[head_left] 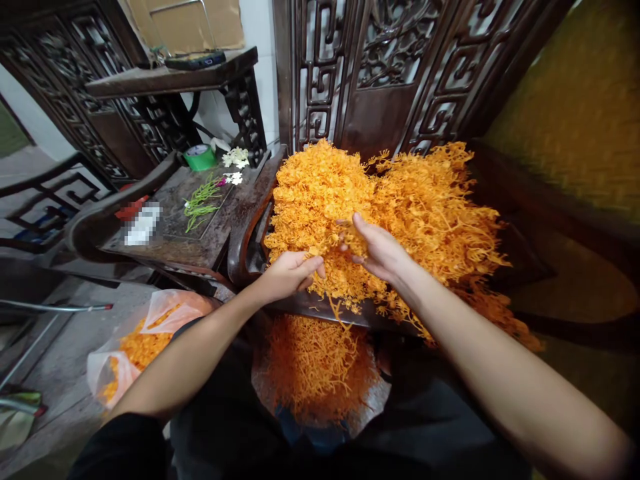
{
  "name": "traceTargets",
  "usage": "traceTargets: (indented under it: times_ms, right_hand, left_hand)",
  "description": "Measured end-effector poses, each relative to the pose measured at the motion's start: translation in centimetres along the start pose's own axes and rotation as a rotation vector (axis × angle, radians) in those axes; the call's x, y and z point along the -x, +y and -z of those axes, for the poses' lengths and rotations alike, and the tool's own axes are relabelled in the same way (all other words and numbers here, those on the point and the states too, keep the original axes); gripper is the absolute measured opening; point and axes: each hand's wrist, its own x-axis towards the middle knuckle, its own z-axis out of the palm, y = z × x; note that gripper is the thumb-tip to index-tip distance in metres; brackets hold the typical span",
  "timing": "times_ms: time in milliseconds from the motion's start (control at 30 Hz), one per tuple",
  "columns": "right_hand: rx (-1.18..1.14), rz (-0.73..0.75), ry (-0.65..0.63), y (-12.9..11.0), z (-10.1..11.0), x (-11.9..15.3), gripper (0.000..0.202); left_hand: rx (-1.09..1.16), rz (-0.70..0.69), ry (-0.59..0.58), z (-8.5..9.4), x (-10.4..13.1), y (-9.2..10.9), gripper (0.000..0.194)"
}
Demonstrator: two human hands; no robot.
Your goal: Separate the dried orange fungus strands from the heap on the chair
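Observation:
Two large heaps of orange branching sprigs (pixel 320 193), plastic by their look, fill the dark wooden seat (pixel 320 307) before me. My left hand (pixel 295 273) is closed in a pinch at the front of the left heap, with a bit of orange sprig (pixel 316 251) showing above its fingers. To its right, my right hand (pixel 377 248) is held over the heap with thumb and fingers apart; orange shows between them, and I cannot tell whether it touches them. Below the seat edge, between my legs, lies a pile of bare orange stems (pixel 320 367).
Left of the seat, a dark wooden chair (pixel 170 180) bears green tape (pixel 200 157), green stems (pixel 203 203) and white flowers (pixel 236 158). A plastic bag (pixel 170 310) with orange pieces stands on the floor. A carved wooden backrest (pixel 380 113) rises behind the heaps.

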Motion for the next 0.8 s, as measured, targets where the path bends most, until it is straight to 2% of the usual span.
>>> traceTargets:
  times_ms: [133,267,367,633,733,800]
  right_hand:
    - [-0.015,-0.142,-0.099,1.0,-1.9,0.9,0.061]
    - [-0.075,-0.144,-0.103,1.4,-3.3,1.6,0.054]
    - [-0.128,-0.127,-0.041,1.4,-3.7,1.8,0.048]
    - [-0.28,0.024,0.217,0.5,-3.5,1.4,0.028]
    - [-0.265,0.059,0.228,0.1,-3.3,1.4,0.029]
    - [-0.242,0.067,0.233,-0.1,-3.2,1.4,0.024]
  left_hand:
    - [0.09,-0.013,0.046,-0.3,-0.4,-0.4,0.052]
    - [0.139,-0.012,0.044,-0.8,-0.8,-0.4,0.054]
    - [0.17,0.005,0.042,-1.3,-1.0,-0.4,0.052]
    - [0.203,0.035,0.074,-2.0,-0.9,-0.6,0.055]
    - [0.218,0.062,0.074,-2.1,-1.0,-0.8,0.056]
    - [0.238,0.085,0.079,-2.2,-1.1,-0.8,0.057]
